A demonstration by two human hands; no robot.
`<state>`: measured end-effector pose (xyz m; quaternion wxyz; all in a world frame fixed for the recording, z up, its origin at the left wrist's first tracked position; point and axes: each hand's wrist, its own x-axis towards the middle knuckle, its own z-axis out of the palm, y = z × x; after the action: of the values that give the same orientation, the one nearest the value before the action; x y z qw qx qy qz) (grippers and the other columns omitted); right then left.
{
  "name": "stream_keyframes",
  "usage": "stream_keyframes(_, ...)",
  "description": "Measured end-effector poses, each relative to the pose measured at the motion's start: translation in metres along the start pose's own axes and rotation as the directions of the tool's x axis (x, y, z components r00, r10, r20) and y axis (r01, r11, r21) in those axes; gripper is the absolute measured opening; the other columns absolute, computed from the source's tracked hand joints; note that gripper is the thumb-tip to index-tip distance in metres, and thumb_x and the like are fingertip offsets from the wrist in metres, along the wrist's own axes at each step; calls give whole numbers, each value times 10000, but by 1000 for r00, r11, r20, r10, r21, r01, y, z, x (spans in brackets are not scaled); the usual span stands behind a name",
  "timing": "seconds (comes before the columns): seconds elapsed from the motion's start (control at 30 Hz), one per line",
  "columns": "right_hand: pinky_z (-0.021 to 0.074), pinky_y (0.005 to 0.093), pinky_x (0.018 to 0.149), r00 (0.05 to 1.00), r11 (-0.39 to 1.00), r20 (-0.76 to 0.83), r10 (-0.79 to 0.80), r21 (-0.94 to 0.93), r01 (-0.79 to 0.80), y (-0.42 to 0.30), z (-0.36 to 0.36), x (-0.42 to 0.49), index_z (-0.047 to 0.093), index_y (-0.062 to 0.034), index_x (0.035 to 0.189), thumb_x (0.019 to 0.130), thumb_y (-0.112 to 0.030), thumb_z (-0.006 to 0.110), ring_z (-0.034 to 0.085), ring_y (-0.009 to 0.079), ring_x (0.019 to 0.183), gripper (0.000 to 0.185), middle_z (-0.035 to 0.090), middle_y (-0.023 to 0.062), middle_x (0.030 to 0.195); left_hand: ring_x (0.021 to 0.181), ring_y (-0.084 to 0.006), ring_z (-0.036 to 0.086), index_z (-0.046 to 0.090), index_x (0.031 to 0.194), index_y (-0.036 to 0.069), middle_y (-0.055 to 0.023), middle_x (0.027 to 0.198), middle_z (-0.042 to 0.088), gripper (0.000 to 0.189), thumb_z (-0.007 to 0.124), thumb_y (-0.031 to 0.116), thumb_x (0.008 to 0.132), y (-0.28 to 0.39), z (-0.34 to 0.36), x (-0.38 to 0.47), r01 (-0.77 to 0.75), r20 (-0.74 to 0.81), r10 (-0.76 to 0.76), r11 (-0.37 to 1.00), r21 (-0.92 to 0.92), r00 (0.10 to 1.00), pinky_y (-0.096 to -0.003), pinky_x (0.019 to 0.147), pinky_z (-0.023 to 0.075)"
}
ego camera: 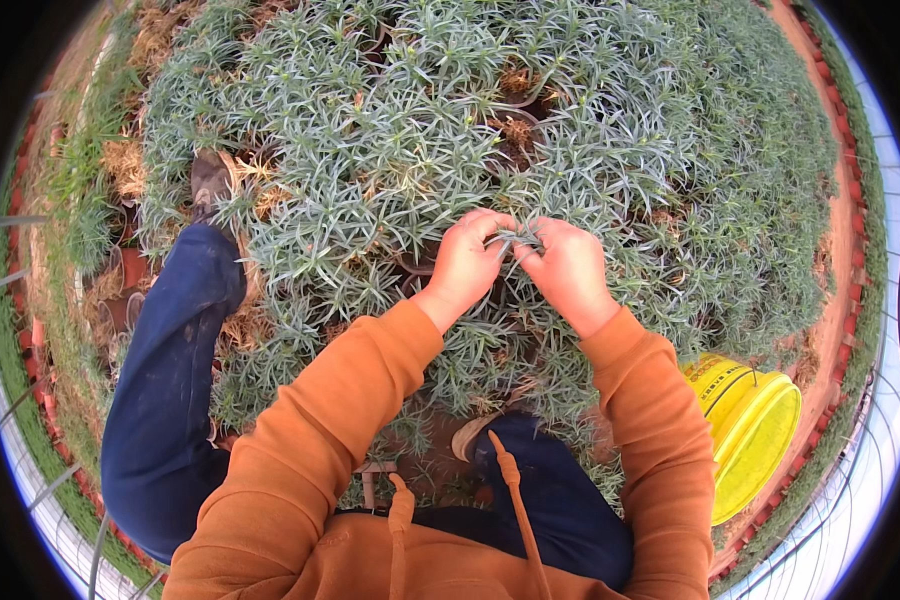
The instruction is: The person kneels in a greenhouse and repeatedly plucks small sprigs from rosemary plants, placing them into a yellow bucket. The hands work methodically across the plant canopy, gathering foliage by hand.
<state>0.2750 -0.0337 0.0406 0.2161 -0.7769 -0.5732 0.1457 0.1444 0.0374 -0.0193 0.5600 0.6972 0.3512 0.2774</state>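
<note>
Both hands meet over a dense bed of narrow-leaved, grey-green potted plants [390,142]. My left hand [471,259] has its thumb and fingers closed on a small leafy shoot [516,236]. From the other side, my right hand [568,262] pinches the same shoot, its fingertips close to those of the left. Rims of plastic pots show between the leaves, one of them with dry brown growth [517,133] in it, above the hands. The base of the held shoot is hidden by the fingers and leaves.
A yellow plastic bucket [750,435] lies tilted beside my right forearm. My shoe [211,180] stands among the plants at the left. Dry straw-like clumps [124,166] and loose pots [131,266] are at the left edge. A dirt path [832,262] curves along the right.
</note>
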Motion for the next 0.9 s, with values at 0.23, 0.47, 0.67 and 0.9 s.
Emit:
stream_keyframes(0.23,463,376,524,796,792,-101,-597,84,605,-2,9,-31,582,-110,866,631,-125,747,571,233,593,287,514,34,682,875,-168,628,672,974,17,-88,964,662,130,671,29,844,3,-1,7,304,54,-300,934,-188,953,-303,791,504)
stream_keyframes(0.47,439,242,626,941,556,180,286,768,-316,-5,-8,-72,525,-66,914,896,-79,642,504,63,695,120,554,-19,767,1125,-297,561,607,1062,33,-139,1158,598,305,714,109,787,41,-7,12,84,106,-85,996,17,991,-367,953,453)
stream_keyframes(0.67,478,272,659,896,310,330,299,854,-418,7,-25,-52,588,-26,1017,1037,-250,469,584,119,714,254,629,43,884,936,-300,665,603,1137,17,-165,1053,682,299,621,124,859,21,-5,24,174,124,-189,978,118,974,-358,840,507)
stream_keyframes(0.9,412,194,626,890,603,148,432,686,-407,19,-26,-30,619,-35,1112,936,-83,617,481,20,700,182,588,-43,828,958,-144,593,593,1130,11,-65,1068,655,275,585,11,855,29,-3,15,260,223,-252,965,-10,942,-290,892,467)
